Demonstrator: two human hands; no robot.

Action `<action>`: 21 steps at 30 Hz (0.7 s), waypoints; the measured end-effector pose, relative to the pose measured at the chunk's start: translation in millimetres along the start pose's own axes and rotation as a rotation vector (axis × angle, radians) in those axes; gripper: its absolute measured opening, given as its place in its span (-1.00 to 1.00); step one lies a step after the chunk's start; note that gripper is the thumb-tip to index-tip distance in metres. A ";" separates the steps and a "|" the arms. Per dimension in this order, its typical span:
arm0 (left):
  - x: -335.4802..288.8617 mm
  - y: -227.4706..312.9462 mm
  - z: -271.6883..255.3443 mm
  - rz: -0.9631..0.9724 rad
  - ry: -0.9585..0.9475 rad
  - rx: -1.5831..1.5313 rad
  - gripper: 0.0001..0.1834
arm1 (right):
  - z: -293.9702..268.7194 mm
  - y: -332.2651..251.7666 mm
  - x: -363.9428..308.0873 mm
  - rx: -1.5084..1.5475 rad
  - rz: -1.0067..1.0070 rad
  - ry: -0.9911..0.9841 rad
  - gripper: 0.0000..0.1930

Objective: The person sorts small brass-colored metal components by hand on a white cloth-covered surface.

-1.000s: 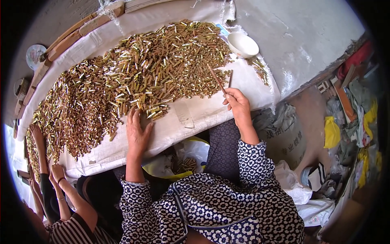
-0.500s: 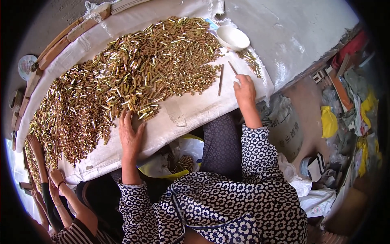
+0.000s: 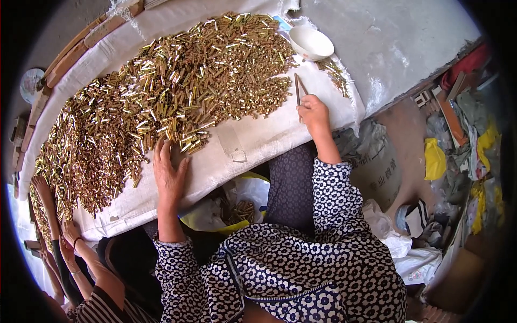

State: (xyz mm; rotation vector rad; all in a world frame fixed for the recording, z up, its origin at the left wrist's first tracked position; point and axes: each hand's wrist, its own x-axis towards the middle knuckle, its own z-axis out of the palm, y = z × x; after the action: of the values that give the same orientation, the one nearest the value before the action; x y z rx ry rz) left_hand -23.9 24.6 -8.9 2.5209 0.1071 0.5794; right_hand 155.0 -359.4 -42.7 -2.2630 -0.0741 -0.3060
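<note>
A broad heap of small gold metal cylinders and pieces (image 3: 177, 81) lies over the white cloth (image 3: 258, 142). Flat on the cloth at the heap's near edge rests my left hand (image 3: 171, 175), fingers stretched out, tips beside the loose cylinders. My right hand (image 3: 315, 114) is closed on two thin brown sticks like chopsticks (image 3: 298, 90). They point away from me, their far ends close together, just right of the heap. Beyond them stands a white bowl (image 3: 311, 43) with a smaller bunch of gold cylinders (image 3: 335, 75) beside it.
Co-workers' hands (image 3: 70, 231) reach the heap's left end. Wooden strips (image 3: 70, 64) border the far edge. Below the table's near edge sits a bag-lined container (image 3: 231, 207) with more pieces. Plastic bags and scraps (image 3: 436, 156) clutter the floor at right.
My right hand has moved left and taken hold of the stick that lay on the cloth, along with the one it held. My left hand stays nearly in place.
</note>
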 end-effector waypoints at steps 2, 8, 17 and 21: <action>-6.1 -6.5 -2.7 -0.025 0.003 0.013 -0.31 | -5.9 -43.5 -19.3 0.399 0.167 -0.075 -0.75; -3.0 -1.9 -2.2 -0.019 -0.011 0.004 -0.32 | -21.5 -77.0 -36.8 0.918 0.295 -0.191 -0.74; -3.9 -3.5 -2.4 -0.015 -0.016 0.030 -0.32 | -23.3 -96.5 -50.2 1.023 0.261 -0.305 -0.72; -3.4 -1.8 -3.1 -0.037 -0.024 -0.005 -0.33 | -22.1 -99.1 -56.5 1.042 0.290 -0.327 -0.72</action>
State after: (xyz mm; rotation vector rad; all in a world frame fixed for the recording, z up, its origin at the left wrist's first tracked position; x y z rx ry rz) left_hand -28.2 26.9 -8.8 2.5145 0.1433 0.5338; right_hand 80.7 -308.6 30.8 -1.2375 -0.0546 0.2322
